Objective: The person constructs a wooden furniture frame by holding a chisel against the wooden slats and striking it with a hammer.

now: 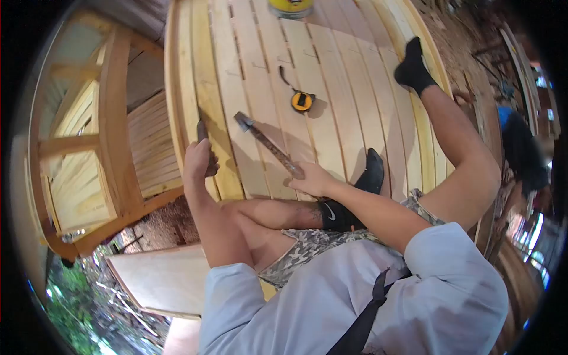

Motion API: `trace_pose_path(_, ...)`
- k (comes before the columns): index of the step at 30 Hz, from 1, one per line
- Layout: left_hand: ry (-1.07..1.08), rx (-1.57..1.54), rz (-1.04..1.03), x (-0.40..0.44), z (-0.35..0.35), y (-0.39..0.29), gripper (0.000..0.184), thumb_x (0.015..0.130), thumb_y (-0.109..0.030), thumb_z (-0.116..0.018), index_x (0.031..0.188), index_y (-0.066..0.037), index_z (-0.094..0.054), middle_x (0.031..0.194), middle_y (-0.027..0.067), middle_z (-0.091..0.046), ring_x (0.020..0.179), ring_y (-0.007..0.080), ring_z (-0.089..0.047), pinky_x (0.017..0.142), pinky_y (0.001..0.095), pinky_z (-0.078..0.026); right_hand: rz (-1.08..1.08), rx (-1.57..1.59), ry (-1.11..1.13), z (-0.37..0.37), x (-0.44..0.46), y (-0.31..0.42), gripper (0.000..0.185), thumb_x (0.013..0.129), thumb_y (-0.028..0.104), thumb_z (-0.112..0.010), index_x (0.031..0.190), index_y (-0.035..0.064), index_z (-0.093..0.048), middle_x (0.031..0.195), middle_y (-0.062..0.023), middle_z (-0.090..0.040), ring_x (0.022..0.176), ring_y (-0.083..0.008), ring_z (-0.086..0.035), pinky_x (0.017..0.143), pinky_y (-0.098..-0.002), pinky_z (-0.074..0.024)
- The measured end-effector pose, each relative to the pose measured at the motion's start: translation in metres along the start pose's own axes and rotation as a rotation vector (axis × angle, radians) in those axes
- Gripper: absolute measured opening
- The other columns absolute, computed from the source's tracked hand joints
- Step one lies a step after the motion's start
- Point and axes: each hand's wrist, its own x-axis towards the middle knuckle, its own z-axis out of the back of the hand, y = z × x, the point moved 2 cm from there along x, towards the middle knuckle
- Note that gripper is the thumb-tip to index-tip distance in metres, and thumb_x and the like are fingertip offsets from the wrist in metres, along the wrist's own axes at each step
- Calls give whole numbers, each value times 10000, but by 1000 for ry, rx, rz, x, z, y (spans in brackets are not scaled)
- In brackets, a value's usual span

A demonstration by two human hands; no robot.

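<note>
A hammer [272, 147] lies near the centre of the view, its metal head pointing toward ten or eleven o'clock and its mottled brown handle running down toward four; I cannot tell whether the head touches the wood. To its left, toward nine or ten o'clock, a narrow dark tool [202, 129] points up to twelve, its exact kind unclear. Just above the hammer, at twelve o'clock, a yellow and black tape measure [302, 102] rests on the pale slatted panel [343, 77], whose long boards run roughly from twelve to six with dark gaps between some of them. A yellow tin [290, 7] is cut off at the top edge. Beyond the panel, at nine to ten o'clock, stands a wooden frame [112, 118] with slatted parts; at eight, a flat pale board [163, 277] lies near greenery [71, 307]. At three, a blurred person [523, 148] in dark clothing appears among cluttered timber. The wearer sits on the panel, one black-socked foot [414, 68] toward one or two o'clock, the other [371, 171] near three. The right hand [313, 180] grips the lower end of the hammer's handle, its forearm slanting in from four o'clock. The left hand [200, 158] is closed in a fist around the dark tool, its bare forearm rising from seven.
</note>
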Motion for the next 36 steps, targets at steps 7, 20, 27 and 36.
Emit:
trace_pose_path(7,-19,-38,-22,-10,-3,-6,266,892,-223,-501,1010,15,-514,706,111,-557,518,194,-545,422,354,-452,-64,-82,-99,-15,-14,7,477,853,328,-702,1135,-50,-628,810,-141,-637,784,-265,-633,749,-382,-502)
trace_pose_path(20,7,216,-62,-13,-3,-11,534,852,-282,-490,1224,89,-590,1241,329,-610,1168,424,-609,1009,441,-473,20,-43,-262,10,28,35,307,914,302,-693,870,6,-623,641,10,-496,599,-110,-439,554,-323,-383)
trace_pose_path(27,-11,247,-87,-18,-3,-16,537,861,-301,-482,1197,104,-592,1199,347,-617,1146,436,-615,992,443,-483,217,167,-266,15,56,81,321,977,347,-630,906,41,-563,630,28,-477,547,-68,-467,490,-259,-381)
trace_pose_path(36,-32,267,-94,-18,-4,-15,579,862,-328,-476,1224,112,-576,1205,344,-619,1157,443,-609,1009,443,-472,121,244,-247,8,80,124,391,1024,405,-533,845,57,-530,636,7,-512,462,-61,-461,413,-244,-372)
